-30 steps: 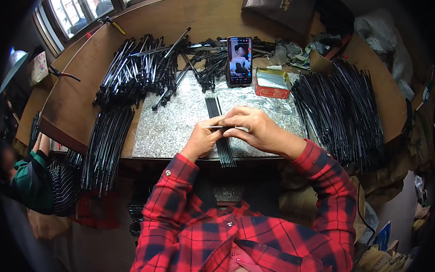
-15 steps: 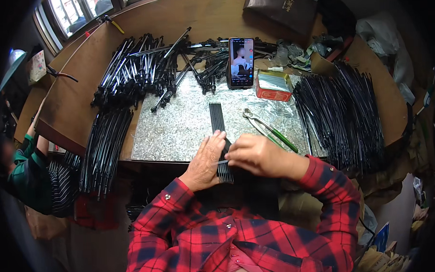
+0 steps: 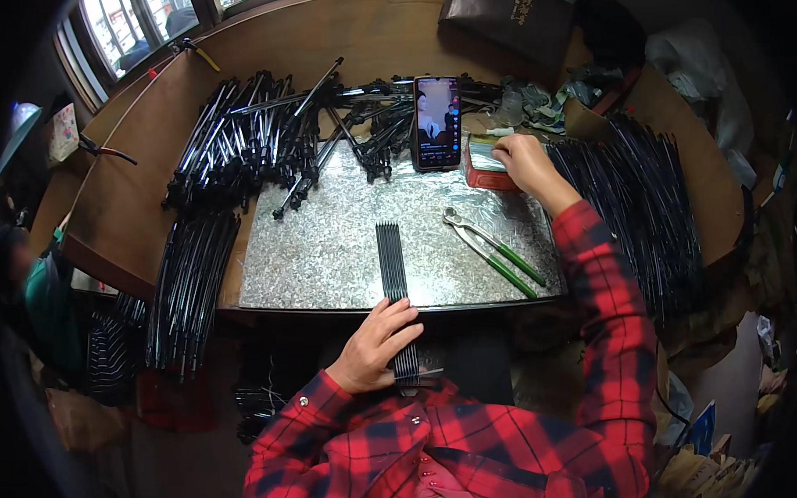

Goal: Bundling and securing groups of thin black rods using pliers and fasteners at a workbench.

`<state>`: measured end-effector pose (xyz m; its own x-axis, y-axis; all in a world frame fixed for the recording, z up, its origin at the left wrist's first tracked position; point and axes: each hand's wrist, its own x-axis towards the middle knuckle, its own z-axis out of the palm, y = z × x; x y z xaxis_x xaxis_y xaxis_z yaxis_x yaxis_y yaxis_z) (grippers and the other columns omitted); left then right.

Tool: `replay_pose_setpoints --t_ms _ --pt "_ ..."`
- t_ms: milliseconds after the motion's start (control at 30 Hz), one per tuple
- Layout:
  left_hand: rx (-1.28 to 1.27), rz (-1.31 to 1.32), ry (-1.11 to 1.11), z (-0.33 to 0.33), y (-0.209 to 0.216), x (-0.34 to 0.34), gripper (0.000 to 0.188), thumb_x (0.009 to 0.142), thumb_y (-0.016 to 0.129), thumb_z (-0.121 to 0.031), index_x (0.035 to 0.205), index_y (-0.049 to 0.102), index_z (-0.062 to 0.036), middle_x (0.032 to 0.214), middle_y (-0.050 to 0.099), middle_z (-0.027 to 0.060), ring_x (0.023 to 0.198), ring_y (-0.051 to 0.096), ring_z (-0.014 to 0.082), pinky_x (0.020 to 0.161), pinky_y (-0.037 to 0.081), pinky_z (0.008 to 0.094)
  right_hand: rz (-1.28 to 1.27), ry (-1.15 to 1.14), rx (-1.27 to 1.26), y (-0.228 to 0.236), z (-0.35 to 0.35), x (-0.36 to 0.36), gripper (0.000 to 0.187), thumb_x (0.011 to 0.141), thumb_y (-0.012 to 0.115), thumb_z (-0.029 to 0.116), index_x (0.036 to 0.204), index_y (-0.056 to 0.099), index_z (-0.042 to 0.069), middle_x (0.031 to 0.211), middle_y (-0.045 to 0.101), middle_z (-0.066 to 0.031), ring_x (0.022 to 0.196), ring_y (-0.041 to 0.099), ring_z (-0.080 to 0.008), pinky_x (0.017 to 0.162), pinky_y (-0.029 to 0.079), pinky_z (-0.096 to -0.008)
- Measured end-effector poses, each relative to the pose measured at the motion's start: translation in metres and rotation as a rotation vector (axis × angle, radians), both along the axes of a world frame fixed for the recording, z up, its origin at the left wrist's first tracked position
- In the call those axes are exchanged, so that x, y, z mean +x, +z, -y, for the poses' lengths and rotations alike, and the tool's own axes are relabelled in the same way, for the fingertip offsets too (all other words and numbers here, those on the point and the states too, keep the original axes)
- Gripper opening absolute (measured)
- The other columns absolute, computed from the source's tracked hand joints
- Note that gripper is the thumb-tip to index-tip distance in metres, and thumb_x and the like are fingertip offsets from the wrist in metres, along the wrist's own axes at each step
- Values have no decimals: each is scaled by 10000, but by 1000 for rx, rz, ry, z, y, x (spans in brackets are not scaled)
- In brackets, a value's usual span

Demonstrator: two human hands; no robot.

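Observation:
My left hand (image 3: pixel 376 346) is closed around a flat bundle of thin black rods (image 3: pixel 391 262). The bundle's far end lies on the speckled grey board (image 3: pixel 320 260), and its near end overhangs the front edge towards my chest. A thin pale strip (image 3: pixel 431 372) sticks out sideways from the bundle near its lower end. My right hand (image 3: pixel 534 167) is at the open top of a small red box (image 3: pixel 486 177) filled with thin pale strips. Its fingers are pinched together, and what is between them is too small to make out.
Green-handled pincers (image 3: pixel 495 254) lie right of the bundle. A phone (image 3: pixel 437 125) stands upright behind the board. Black rods are piled at right (image 3: pixel 625 215) and left (image 3: pixel 189 291); rods with black fittings (image 3: pixel 254 140) heap at the back left. A person's green sleeve (image 3: pixel 53 296) shows far left.
My right hand has left the bundle and reached forward and right to the red box. My left hand has drawn the bundle towards me, with the strip now nearer its lower end.

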<state>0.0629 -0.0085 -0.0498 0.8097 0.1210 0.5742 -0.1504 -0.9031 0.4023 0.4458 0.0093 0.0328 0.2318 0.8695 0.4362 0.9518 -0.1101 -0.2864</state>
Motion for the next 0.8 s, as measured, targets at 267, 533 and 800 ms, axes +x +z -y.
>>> replay_pose_setpoints --t_ms 267,533,800 --pt "-88 -36 106 9 -5 -25 656 652 821 -381 1161 551 -70 1288 530 143 1247 462 372 1058 312 520 210 -193 -289 -34 -25 36 156 738 691 109 815 682 -27 825 633 -264 802 627 -415 721 507 -460" --pt "-81 -69 124 10 -2 -26 698 661 805 -404 1206 538 -59 1306 510 163 1250 456 371 1054 328 504 151 -166 -168 -30 -11 31 127 771 655 84 828 627 -27 886 630 -233 871 603 -407 749 480 -463" --pt "-72 -71 105 13 5 -26 718 650 815 -388 1211 528 -44 1305 503 181 1247 451 392 1040 353 501 96 125 132 -15 18 -39 115 807 530 -24 916 564 -13 862 599 -183 839 594 -371 743 481 -418"
